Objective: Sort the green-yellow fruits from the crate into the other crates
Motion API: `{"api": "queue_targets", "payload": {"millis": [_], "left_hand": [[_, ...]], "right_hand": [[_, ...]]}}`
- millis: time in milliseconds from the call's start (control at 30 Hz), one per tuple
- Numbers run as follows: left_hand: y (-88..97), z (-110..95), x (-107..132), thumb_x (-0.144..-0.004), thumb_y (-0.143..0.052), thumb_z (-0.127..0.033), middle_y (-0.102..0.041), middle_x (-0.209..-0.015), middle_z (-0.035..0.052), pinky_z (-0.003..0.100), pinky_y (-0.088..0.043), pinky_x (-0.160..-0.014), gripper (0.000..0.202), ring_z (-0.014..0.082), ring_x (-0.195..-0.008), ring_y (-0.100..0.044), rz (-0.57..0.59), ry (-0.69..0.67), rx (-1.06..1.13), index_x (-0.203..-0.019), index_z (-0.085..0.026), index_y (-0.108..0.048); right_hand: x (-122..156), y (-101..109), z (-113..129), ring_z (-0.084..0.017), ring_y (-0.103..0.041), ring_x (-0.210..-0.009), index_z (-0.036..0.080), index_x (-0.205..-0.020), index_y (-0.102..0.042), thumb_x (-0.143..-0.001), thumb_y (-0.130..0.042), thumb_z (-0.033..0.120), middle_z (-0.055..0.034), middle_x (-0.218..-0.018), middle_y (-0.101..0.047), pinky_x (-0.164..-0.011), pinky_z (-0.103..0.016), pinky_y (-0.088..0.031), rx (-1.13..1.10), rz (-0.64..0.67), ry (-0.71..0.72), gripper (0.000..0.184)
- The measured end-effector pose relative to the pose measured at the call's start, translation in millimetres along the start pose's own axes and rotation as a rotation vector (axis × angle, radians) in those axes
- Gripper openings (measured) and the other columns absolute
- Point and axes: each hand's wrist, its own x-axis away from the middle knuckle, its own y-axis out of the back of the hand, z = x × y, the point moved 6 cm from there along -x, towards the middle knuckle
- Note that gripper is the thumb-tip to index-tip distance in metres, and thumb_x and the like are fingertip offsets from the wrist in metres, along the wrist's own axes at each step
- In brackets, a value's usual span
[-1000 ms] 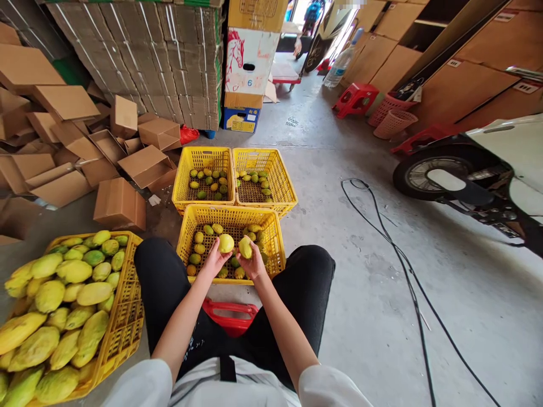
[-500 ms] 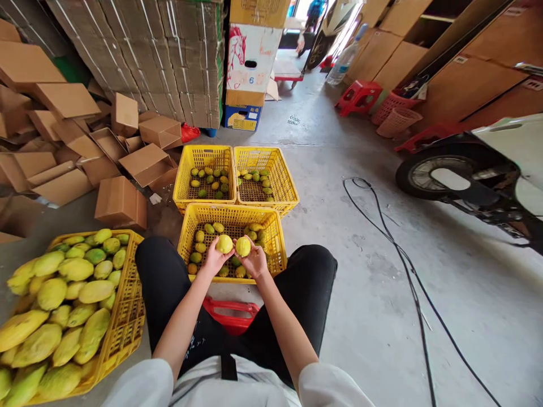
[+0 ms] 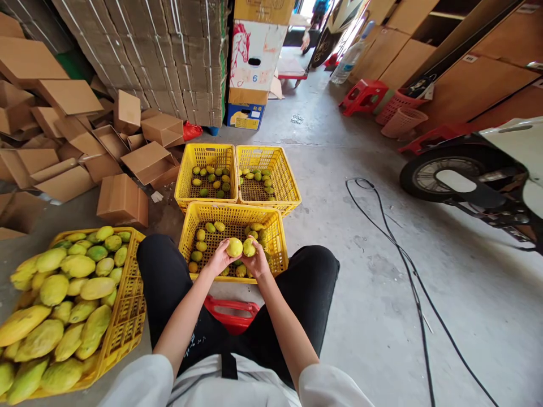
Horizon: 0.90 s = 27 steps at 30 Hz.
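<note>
My left hand (image 3: 219,260) is closed around a yellow-green papaya (image 3: 234,247), its rounded end facing up. Another papaya (image 3: 249,247) is gripped in my right hand (image 3: 258,264), close beside the first. Both hands are over the near yellow crate (image 3: 278,243), between my knees. Inside that crate, papayas (image 3: 200,246) lie along the left side, with more at the right and near edges; my hands hide part of the crate's floor. By my left knee, a large yellow crate (image 3: 129,302) is heaped with papayas (image 3: 77,266).
Two yellow crates (image 3: 182,175) with some papayas stand just beyond the near one. Cardboard boxes (image 3: 123,200) are piled at the left. A black cable (image 3: 396,244) lies on the floor at right, near a motorbike wheel (image 3: 441,172). A red stool (image 3: 363,97) stands farther back.
The papaya in my left hand has shifted right, and both papayas have turned slightly in my fingers. Both hands keep their hold. The whole view has shifted a little.
</note>
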Motion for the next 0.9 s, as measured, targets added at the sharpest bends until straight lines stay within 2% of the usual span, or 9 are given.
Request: {"api": "queue_targets", "payload": {"millis": [133, 200, 267, 367, 467, 567, 667, 767, 900], "left_hand": [[-2.0, 0, 1, -0.102, -0.07, -0.029, -0.08, -0.096, 0.0096, 0.027, -0.064, -0.07, 0.021, 0.0178, -0.078, -0.077, 0.004, 0.026, 0.0, -0.118, -0.016, -0.066], [-2.1, -1, 3, -0.103, -0.067, -0.036, -0.078, -0.087, 0.0098, 0.024, -0.06, -0.058, 0.026, 0.017, -0.066, -0.073, -0.011, 0.073, 0.021, -0.117, -0.014, -0.067], [-0.6, 0, 4, -0.106, -0.06, -0.043, -0.076, -0.08, 0.0104, 0.024, -0.059, -0.053, 0.032, 0.017, -0.06, -0.07, -0.052, 0.114, 0.055, -0.115, -0.013, -0.067], [2.5, -2, 6, -0.108, -0.052, -0.043, -0.076, -0.078, 0.012, 0.027, -0.063, -0.057, 0.035, 0.019, -0.063, -0.073, -0.111, 0.109, 0.082, -0.112, -0.012, -0.067], [3.4, -3, 6, -0.107, -0.048, -0.04, -0.078, -0.086, 0.0147, 0.033, -0.067, -0.066, 0.033, 0.0237, -0.074, -0.078, -0.115, 0.084, 0.089, -0.116, -0.013, -0.066], [4.7, -5, 5, -0.101, -0.045, -0.031, -0.078, -0.09, 0.0135, 0.041, -0.068, -0.071, 0.032, 0.026, -0.078, -0.078, -0.115, 0.065, 0.116, -0.12, -0.015, -0.066], [6.0, -5, 4, -0.097, -0.046, -0.026, -0.078, -0.091, 0.0128, 0.044, -0.069, -0.076, 0.034, 0.0271, -0.082, -0.079, -0.118, 0.056, 0.121, -0.122, -0.016, -0.065], [6.3, -5, 1, -0.099, -0.047, -0.025, -0.079, -0.092, 0.0118, 0.042, -0.068, -0.075, 0.03, 0.0258, -0.082, -0.078, -0.119, 0.042, 0.083, -0.122, -0.016, -0.065], [5.6, -3, 0, -0.104, -0.054, -0.03, -0.074, -0.079, 0.0085, 0.027, -0.059, -0.053, 0.02, 0.0215, -0.066, -0.073, -0.12, 0.067, -0.013, -0.111, -0.015, -0.065]], "right_hand": [[2, -2, -3, -0.02, -0.075, -0.089, 0.032, -0.121, -0.062, -0.072, -0.081, 0.02, 0.0045, -0.093, -0.074, -0.08, -0.036, -0.067, 0.095, 0.033, -0.004, 0.053], [2, -4, -5, -0.022, -0.077, -0.096, 0.033, -0.122, -0.061, -0.07, -0.084, 0.018, 0.0029, -0.096, -0.075, -0.082, -0.038, -0.067, 0.127, 0.052, -0.007, 0.059], [2, -5, -6, -0.024, -0.078, -0.099, 0.032, -0.12, -0.06, -0.068, -0.087, 0.018, 0.0022, -0.096, -0.074, -0.084, -0.041, -0.068, 0.123, 0.052, -0.007, 0.06], [1, -2, -6, -0.028, -0.079, -0.101, 0.03, -0.113, -0.061, -0.069, -0.087, 0.024, 0.0012, -0.091, -0.073, -0.086, -0.046, -0.068, 0.065, 0.019, -0.046, 0.051], [-1, 1, -2, -0.033, -0.078, -0.109, 0.028, -0.11, -0.064, -0.072, -0.08, 0.031, -0.003, -0.094, -0.075, -0.089, -0.055, -0.067, -0.013, 0.028, -0.08, 0.042], [-3, 3, 2, -0.038, -0.075, -0.118, 0.028, -0.112, -0.067, -0.069, -0.076, 0.026, -0.0066, -0.103, -0.078, -0.094, -0.063, -0.064, -0.081, 0.063, -0.076, 0.044], [-7, 4, 0, -0.039, -0.074, -0.123, 0.028, -0.109, -0.066, -0.069, -0.077, 0.025, -0.0075, -0.105, -0.078, -0.095, -0.063, -0.064, -0.092, 0.079, -0.087, 0.042], [-12, 8, -4, -0.036, -0.076, -0.113, 0.028, -0.1, -0.063, -0.073, -0.08, 0.032, -0.0051, -0.095, -0.076, -0.089, -0.057, -0.067, -0.04, 0.055, -0.091, 0.032], [-18, 20, -8, -0.021, -0.071, -0.075, 0.027, -0.089, -0.058, -0.079, -0.079, 0.037, 0.0022, -0.077, -0.067, -0.08, -0.046, -0.071, -0.014, -0.118, -0.066, 0.025]]}}
